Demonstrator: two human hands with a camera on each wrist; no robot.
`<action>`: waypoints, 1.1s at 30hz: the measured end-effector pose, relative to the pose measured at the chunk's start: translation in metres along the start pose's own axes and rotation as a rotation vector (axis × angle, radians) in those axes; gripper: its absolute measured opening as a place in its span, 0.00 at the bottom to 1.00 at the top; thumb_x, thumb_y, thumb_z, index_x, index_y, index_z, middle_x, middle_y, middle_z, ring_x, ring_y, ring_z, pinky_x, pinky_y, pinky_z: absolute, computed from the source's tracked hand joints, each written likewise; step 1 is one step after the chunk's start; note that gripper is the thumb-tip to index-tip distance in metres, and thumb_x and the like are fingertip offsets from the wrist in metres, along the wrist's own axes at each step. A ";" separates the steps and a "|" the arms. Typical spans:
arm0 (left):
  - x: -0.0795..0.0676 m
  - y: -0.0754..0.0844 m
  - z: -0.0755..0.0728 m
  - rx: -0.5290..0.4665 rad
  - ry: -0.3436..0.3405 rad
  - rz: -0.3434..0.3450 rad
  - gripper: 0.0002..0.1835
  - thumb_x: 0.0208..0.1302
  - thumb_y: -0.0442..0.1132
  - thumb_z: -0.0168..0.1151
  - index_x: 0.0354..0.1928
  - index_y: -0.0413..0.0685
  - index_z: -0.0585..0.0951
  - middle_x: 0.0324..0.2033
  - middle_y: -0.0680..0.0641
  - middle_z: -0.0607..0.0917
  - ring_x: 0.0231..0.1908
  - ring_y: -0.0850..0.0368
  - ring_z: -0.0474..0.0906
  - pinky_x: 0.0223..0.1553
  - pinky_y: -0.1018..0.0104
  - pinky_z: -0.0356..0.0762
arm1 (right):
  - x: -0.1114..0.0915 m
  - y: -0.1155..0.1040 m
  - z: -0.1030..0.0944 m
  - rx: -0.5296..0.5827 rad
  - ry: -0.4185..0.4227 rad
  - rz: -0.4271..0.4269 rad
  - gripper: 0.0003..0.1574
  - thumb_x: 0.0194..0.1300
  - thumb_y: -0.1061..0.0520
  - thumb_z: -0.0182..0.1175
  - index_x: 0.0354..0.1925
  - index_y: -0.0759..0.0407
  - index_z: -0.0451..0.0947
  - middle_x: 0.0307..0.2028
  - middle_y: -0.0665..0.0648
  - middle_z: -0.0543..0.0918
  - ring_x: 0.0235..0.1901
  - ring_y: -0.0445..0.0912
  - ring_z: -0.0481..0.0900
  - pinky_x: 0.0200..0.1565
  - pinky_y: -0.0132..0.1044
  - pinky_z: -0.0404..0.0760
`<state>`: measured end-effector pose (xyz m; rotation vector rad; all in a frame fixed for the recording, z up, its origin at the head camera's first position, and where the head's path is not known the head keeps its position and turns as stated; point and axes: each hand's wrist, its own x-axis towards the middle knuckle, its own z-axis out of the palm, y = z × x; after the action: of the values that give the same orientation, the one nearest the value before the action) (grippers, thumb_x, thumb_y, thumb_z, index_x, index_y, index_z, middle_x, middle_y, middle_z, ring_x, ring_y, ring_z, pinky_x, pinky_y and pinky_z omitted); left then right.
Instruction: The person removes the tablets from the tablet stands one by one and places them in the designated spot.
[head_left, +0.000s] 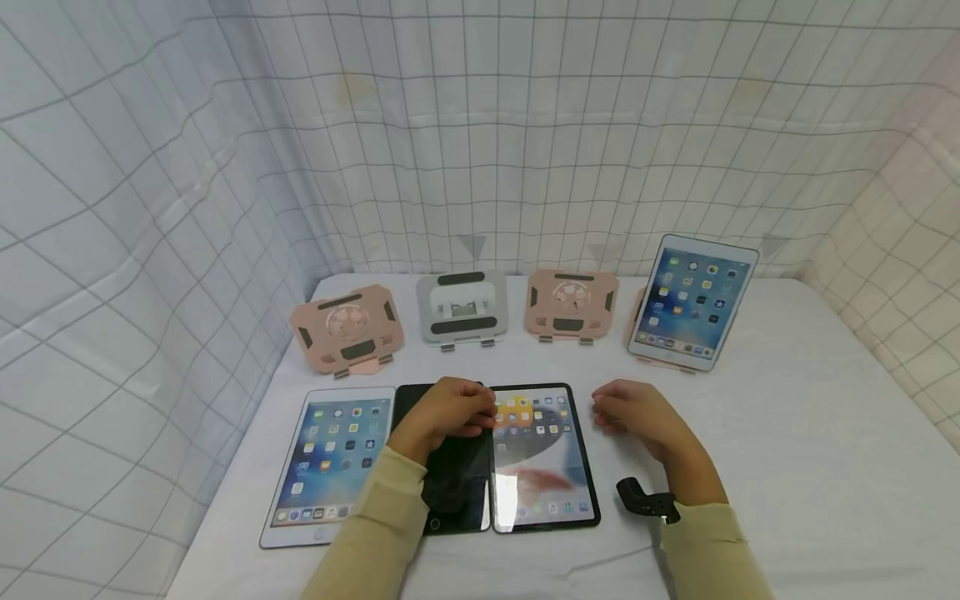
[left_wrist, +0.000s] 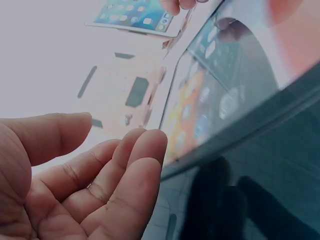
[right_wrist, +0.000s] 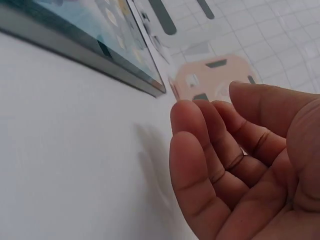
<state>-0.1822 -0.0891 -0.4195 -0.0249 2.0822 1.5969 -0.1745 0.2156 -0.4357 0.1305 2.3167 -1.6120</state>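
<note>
My left hand (head_left: 453, 408) hovers over a black tablet (head_left: 465, 467) with a dark screen, its fingertips near the left edge of a black-framed tablet (head_left: 547, 479) whose screen is lit. In the left wrist view, the loosely bent fingers (left_wrist: 132, 192) hold nothing, and thumb and fingertips stand apart. To the right of the lit tablet is my right hand (head_left: 637, 412), over the white table. Its fingers (right_wrist: 192, 165) curve gently with nothing between them and the thumb. A white tablet (head_left: 330, 442) with a lit screen lies flat at the left of the row.
Along the back of the table (head_left: 810, 433) stand a pink tablet stand (head_left: 322, 337), a grey one (head_left: 462, 325) and another pink one (head_left: 547, 312). A white tablet (head_left: 693, 300) leans on a pink stand at the back right. Grid-patterned curtains (head_left: 480, 150) enclose the table.
</note>
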 end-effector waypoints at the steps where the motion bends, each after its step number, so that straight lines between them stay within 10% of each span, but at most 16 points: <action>1: 0.002 0.003 0.001 0.005 -0.009 0.006 0.15 0.73 0.38 0.55 0.53 0.36 0.81 0.38 0.43 0.87 0.36 0.56 0.85 0.37 0.64 0.84 | -0.001 0.001 -0.005 -0.002 0.002 -0.011 0.19 0.72 0.59 0.55 0.53 0.72 0.76 0.42 0.63 0.83 0.37 0.49 0.83 0.42 0.41 0.84; 15: 0.060 0.072 0.027 -0.206 -0.221 0.079 0.18 0.73 0.40 0.59 0.59 0.38 0.78 0.51 0.40 0.83 0.45 0.53 0.84 0.48 0.62 0.82 | -0.016 0.011 -0.099 0.083 0.126 -0.030 0.32 0.78 0.50 0.50 0.67 0.72 0.63 0.62 0.72 0.71 0.46 0.42 0.81 0.49 0.34 0.82; 25: 0.102 0.124 0.059 -0.294 -0.263 0.188 0.20 0.75 0.38 0.56 0.64 0.37 0.74 0.58 0.36 0.79 0.43 0.56 0.83 0.52 0.61 0.80 | -0.015 0.015 -0.173 0.095 0.226 -0.064 0.29 0.76 0.48 0.53 0.60 0.70 0.64 0.41 0.44 0.82 0.42 0.38 0.82 0.44 0.29 0.82; 33: 0.132 0.147 0.088 -0.311 -0.248 0.211 0.15 0.73 0.41 0.59 0.57 0.44 0.80 0.50 0.45 0.83 0.47 0.54 0.82 0.54 0.59 0.79 | 0.000 0.002 -0.205 0.033 0.301 -0.087 0.24 0.76 0.47 0.53 0.58 0.65 0.68 0.41 0.42 0.80 0.42 0.36 0.81 0.44 0.27 0.81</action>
<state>-0.3091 0.0738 -0.3564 0.2786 1.6789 1.9289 -0.2162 0.4067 -0.3730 0.3021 2.5491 -1.7795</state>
